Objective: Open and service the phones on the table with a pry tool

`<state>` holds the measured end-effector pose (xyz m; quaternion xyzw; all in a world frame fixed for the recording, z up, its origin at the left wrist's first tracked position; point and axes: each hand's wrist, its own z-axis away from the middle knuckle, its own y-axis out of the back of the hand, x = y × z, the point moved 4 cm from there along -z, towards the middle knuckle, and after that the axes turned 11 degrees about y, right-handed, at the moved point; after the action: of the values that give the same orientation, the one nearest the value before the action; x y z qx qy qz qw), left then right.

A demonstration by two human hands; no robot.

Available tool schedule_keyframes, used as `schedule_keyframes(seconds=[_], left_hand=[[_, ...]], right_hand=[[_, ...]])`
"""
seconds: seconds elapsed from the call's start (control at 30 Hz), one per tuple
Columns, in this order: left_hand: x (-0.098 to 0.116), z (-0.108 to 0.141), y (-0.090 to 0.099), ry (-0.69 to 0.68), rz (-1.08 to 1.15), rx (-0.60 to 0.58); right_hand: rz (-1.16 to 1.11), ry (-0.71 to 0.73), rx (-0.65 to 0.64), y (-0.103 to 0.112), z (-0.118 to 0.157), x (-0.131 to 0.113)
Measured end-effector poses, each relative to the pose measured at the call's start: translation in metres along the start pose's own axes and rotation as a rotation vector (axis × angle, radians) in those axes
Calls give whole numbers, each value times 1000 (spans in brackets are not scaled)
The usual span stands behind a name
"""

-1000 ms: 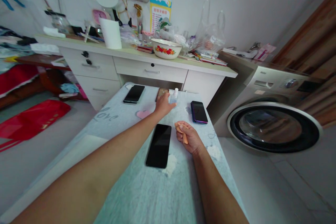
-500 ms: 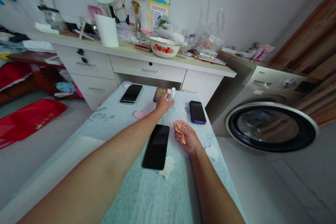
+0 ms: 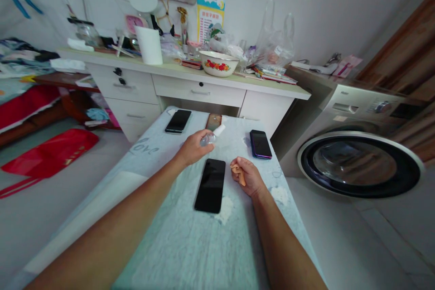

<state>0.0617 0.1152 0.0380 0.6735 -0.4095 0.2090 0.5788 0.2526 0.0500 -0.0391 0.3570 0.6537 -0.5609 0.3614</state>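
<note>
Bottle (image 3: 205, 140), tilted, held in left hand (image 3: 190, 148) beyond near phone (image 3: 210, 186); cloth (image 3: 241, 177), bunched in right hand (image 3: 251, 178); apparently a carrying step, calling for steady grip.

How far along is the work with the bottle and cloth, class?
Done, it seems: the small bottle and orange cloth are both picked up. In hand: the left hand holds the bottle tilted; the right hand grips the bunched cloth. Remaining, probably: using them, since neither touches the nearest black phone, lying on the table. Whether anything has been wiped cannot be told.
</note>
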Motion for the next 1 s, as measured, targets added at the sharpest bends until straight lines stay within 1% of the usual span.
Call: schedule_keyframes(seconds=[0.03,0.1,0.2,0.3,0.37,0.47,0.57,0.77,0.87,0.93,1.0], left_hand=[[2,10,0,-12,-27,-53],[6,30,-1,-38,-93,-89],[8,55,-6,-69,-183,-133],[7,72,-13,-78,-228,-177],[5,79,-17,-66,-259,-179],[4,84,-21,-69,-311,-166],[4,85,-22,-79,-328,-164],[-1,86,-19,-89,-334,-176],[-5,86,-18,-76,-320,-163],[-8,85,-16,-66,-304,-138],[-11,84,-13,-64,-280,-97]], right_hand=[[31,4,5,-2,1,0],[79,15,5,-6,2,0],[81,25,13,-15,5,-1],[67,30,30,-20,6,-1],[77,32,11,-22,7,-1],[113,40,-31,-24,8,-1],[146,45,-46,-27,10,-4],[169,42,-32,-33,13,-8],[166,86,23,-28,11,-9],[193,149,98,-21,9,-11],[275,218,174,-12,7,-16]])
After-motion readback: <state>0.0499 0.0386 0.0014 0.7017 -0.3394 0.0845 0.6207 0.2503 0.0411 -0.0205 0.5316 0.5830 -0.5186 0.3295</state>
